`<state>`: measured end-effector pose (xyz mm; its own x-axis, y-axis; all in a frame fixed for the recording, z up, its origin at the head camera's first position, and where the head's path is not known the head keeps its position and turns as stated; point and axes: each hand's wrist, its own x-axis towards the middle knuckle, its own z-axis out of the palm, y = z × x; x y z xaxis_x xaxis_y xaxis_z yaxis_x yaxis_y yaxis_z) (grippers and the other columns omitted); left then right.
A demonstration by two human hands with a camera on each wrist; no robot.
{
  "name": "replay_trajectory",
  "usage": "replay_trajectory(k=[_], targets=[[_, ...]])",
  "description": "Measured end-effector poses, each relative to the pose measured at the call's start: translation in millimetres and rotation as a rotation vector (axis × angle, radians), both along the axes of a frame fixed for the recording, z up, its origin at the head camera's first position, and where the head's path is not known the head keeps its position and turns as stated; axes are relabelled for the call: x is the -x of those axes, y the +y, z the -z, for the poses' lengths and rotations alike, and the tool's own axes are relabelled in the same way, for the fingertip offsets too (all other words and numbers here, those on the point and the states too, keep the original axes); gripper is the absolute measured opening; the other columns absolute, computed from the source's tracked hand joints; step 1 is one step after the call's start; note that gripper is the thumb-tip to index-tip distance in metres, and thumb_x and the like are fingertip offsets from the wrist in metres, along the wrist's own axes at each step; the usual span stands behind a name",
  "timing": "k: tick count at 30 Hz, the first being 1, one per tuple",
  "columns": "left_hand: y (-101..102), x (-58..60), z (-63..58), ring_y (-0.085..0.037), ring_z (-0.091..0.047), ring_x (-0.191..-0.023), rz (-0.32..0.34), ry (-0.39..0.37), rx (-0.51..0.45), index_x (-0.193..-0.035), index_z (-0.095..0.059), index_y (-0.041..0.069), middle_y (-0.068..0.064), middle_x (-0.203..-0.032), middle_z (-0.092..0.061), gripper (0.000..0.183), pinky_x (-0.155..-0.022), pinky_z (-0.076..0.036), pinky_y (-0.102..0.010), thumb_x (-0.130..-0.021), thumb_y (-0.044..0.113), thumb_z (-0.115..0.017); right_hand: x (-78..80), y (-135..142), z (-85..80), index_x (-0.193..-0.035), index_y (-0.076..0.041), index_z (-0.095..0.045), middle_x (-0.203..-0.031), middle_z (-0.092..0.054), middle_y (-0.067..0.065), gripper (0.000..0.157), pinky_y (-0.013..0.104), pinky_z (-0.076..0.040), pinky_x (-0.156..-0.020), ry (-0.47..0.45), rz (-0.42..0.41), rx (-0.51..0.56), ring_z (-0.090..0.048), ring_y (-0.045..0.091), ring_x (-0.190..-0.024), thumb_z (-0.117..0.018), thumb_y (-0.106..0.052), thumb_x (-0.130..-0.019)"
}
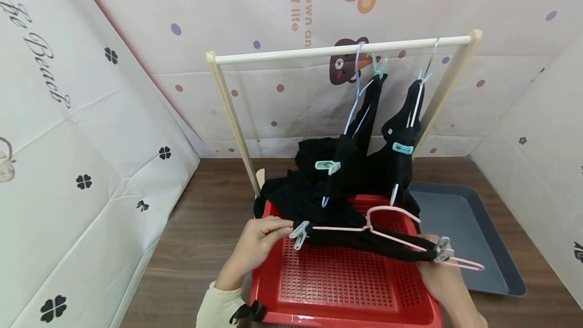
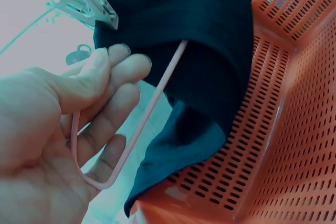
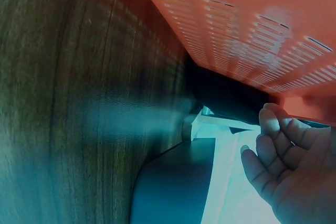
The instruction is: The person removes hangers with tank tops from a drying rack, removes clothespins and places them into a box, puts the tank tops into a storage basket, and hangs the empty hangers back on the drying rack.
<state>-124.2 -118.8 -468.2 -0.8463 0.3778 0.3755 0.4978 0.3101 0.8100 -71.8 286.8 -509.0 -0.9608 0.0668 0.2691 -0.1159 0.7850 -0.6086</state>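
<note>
1. Left hand and right hand flank the pink hanger, likely light and springy, bearing soft black garment over the red basket; best held by its ends.
2. Left wrist: thumb and fingers pinch the hanger's end.
3. Right wrist: fingers loosely bent; cannot tell any hold.

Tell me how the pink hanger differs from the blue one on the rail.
Support: the blue hanger hooks over the white rail; the pink hanger is off it, one end in the left hand.
Pose: the pink hanger stretches sideways above the red basket; the blue hanger hangs steeply, turned nearly edge-on to the head camera.
Shared: each carries black clothing fastened with clips.
</note>
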Motion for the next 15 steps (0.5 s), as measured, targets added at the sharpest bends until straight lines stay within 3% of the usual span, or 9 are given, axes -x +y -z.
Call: replay_trajectory(k=[3, 6, 10, 15], targets=[[-2.9, -0.5, 1.2, -0.015, -0.071, -0.090, -0.061, 0.000, 0.010, -0.111, -0.083, 0.004, -0.003, -0.103, -0.079, 0.017, -0.083, -0.061, -0.031, -0.096, 0.000, -0.076, 3.2, 1.5, 0.9, -0.094, -0.002, -0.069, -0.078, -0.058, 0.002, 0.004, 0.035, -0.045, -0.062, 0.023, -0.001, 0.009, -0.055, 0.015, -0.071, -0.070, 0.000, -0.098], [-3.7, -1.0, 0.9, -0.014, -0.071, -0.088, -0.112, -0.015, 0.003, -0.111, -0.083, 0.005, -0.002, -0.102, -0.079, 0.018, -0.082, -0.061, -0.030, -0.095, 0.000, -0.076, 4.1, 2.5, 1.6, -0.101, -0.005, -0.068, -0.076, -0.047, -0.001, 0.004, 0.031, -0.037, -0.058, 0.003, 0.004, -0.006, -0.044, 0.011, -0.068, -0.064, -0.004, -0.102], [-4.1, -2.1, 0.7, -0.015, -0.071, -0.087, -0.164, -0.048, 0.003, -0.109, -0.084, 0.007, 0.000, -0.100, -0.079, 0.017, -0.081, -0.061, -0.030, -0.095, 0.000, -0.077, 2.9, 1.4, 1.3, -0.116, 0.000, -0.065, -0.084, -0.055, 0.004, 0.014, 0.037, -0.043, -0.064, -0.027, 0.025, -0.058, -0.052, 0.022, -0.080, -0.060, -0.010, -0.107], [-4.6, -3.5, 2.9, -0.015, -0.073, -0.090, -0.224, -0.099, 0.037, -0.108, -0.085, 0.008, 0.003, -0.098, -0.080, 0.017, -0.084, -0.061, -0.032, -0.094, 0.001, -0.078, 0.1, -0.6, -3.7, -0.119, 0.005, -0.062, -0.096, -0.061, 0.012, 0.030, 0.045, -0.041, -0.071, -0.160, 0.065, -0.060, -0.050, 0.031, -0.095, -0.055, -0.023, -0.112]])
